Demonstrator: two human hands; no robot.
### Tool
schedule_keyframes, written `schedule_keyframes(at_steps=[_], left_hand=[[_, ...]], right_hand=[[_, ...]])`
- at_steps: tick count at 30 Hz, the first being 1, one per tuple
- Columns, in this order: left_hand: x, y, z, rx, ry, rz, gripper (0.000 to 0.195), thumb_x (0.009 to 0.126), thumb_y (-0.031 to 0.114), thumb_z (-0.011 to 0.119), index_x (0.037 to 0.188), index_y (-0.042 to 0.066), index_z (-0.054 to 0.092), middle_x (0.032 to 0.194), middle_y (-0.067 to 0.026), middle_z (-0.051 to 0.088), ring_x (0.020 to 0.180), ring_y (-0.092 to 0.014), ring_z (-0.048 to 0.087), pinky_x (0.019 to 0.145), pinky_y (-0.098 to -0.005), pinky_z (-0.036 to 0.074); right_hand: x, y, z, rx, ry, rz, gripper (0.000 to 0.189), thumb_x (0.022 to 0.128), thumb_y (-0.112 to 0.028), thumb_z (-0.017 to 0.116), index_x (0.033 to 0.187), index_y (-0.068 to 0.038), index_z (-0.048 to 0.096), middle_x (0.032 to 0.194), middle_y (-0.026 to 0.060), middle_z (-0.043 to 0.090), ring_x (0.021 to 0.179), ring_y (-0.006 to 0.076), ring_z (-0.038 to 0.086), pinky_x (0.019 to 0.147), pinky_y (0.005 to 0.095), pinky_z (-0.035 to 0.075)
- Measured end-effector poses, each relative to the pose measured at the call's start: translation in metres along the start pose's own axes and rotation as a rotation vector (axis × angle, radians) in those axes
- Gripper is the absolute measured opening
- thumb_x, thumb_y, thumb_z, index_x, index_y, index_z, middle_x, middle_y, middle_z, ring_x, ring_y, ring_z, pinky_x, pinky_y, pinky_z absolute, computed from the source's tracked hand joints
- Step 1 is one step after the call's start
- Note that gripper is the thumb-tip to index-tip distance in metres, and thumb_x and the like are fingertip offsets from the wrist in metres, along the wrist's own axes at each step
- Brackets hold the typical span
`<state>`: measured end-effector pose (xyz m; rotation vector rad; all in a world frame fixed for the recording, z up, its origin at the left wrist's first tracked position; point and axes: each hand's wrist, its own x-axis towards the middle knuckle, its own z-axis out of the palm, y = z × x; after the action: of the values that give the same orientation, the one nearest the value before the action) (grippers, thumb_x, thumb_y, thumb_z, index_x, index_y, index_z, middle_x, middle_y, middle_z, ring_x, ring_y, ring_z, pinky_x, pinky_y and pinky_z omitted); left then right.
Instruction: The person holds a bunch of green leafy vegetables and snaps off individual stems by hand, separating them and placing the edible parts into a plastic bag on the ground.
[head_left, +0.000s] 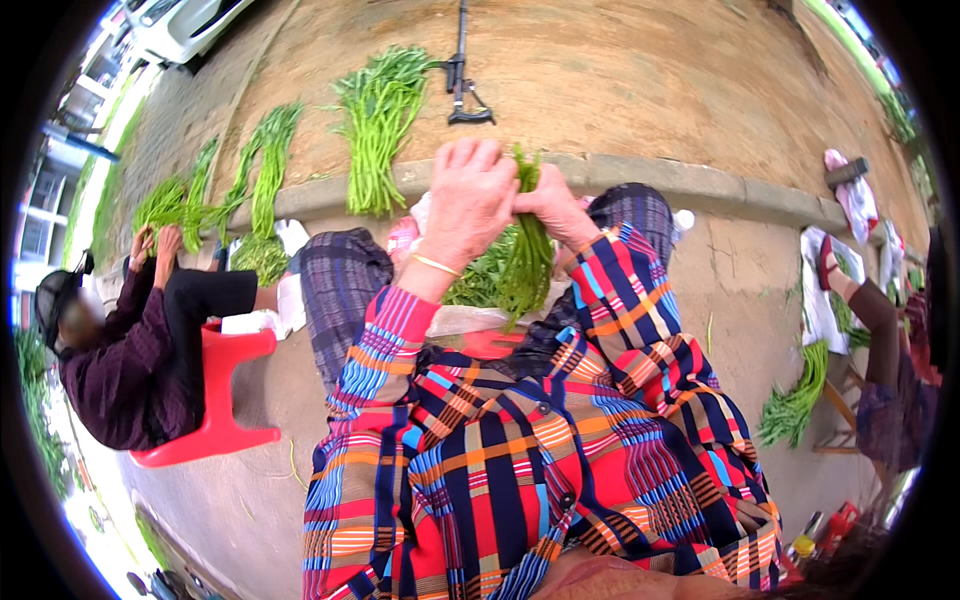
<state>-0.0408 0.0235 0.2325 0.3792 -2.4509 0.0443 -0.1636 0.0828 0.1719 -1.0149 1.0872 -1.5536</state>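
Note:
A bunch of long green vegetable stems (529, 259) hangs from my right hand (556, 206), with the thumb laid across it. My left hand (472, 199), a yellow bangle at its wrist, is curled against the left side of the bunch near its upper end. Whether a stem is inside those left fingers is hidden. Below both hands, between my knees, loose green leaves (484, 274) lie in a pale plastic bag (469, 321).
Beyond the curb (701, 180) lie a large bundle of green stems (379, 135) and a black walking cane (459, 75). A person (135, 360) handles greens at left on a red plastic stool (225, 405). At right, another person's leg (870, 322) is near a stem bundle (802, 394).

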Motion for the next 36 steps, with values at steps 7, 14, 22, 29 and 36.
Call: schedule_keyframes(at_steps=[7, 14, 22, 29, 36], left_hand=[[-0.008, -0.002, 0.013, 0.022, 0.034, -0.153, 0.008, 0.071, 0.013, 0.058, 0.077, 0.008, 0.056, 0.081, -0.0065, 0.049, 0.086, -0.024, 0.047, 0.076, -0.0359, 0.033], [-0.011, -0.007, 0.024, -0.087, 0.06, -0.239, 0.005, 0.071, 0.009, 0.056, 0.075, 0.006, 0.054, 0.074, -0.008, 0.049, 0.077, -0.025, 0.047, 0.072, -0.0354, 0.036], [-0.027, -0.055, 0.035, -1.012, 0.3, -0.716, 0.019, 0.085, 0.013, 0.049, 0.07, 0.002, 0.049, 0.067, 0.0005, 0.048, 0.065, -0.007, 0.041, 0.06, -0.022, 0.034], [-0.044, -0.061, 0.051, -1.083, -0.01, -0.787, 0.024, 0.085, 0.031, 0.051, 0.073, 0.01, 0.053, 0.067, 0.0026, 0.053, 0.064, -0.006, 0.048, 0.058, -0.0202, 0.033], [-0.037, -0.033, 0.058, -1.404, -0.298, -0.668, 0.05, 0.079, 0.018, 0.061, 0.121, 0.005, 0.037, 0.098, -0.0064, 0.053, 0.092, -0.013, 0.051, 0.084, -0.027, 0.04]], right_hand=[[0.006, 0.009, 0.0, -0.157, 0.053, -0.041, 0.021, 0.059, -0.005, 0.064, 0.078, -0.002, 0.055, 0.062, 0.0001, 0.052, 0.055, 0.0087, 0.046, 0.049, 0.0245, 0.039], [0.007, 0.018, -0.005, -0.408, 0.111, -0.126, 0.028, 0.058, -0.008, 0.065, 0.082, 0.0, 0.055, 0.066, 0.0093, 0.054, 0.061, 0.0142, 0.049, 0.059, 0.0291, 0.043], [-0.005, -0.012, -0.002, 0.11, 0.092, 0.09, 0.013, 0.066, -0.001, 0.063, 0.075, -0.002, 0.055, 0.06, 0.0022, 0.052, 0.049, 0.0104, 0.049, 0.045, 0.0227, 0.038], [0.002, -0.002, -0.011, 0.421, 0.116, 0.012, 0.014, 0.065, 0.004, 0.061, 0.076, 0.0, 0.053, 0.06, 0.0044, 0.053, 0.048, 0.0132, 0.052, 0.043, 0.0241, 0.041], [0.003, 0.001, -0.013, 0.483, 0.127, 0.041, 0.012, 0.067, 0.003, 0.059, 0.077, 0.001, 0.054, 0.063, 0.0065, 0.055, 0.05, 0.0141, 0.054, 0.045, 0.0252, 0.043]])
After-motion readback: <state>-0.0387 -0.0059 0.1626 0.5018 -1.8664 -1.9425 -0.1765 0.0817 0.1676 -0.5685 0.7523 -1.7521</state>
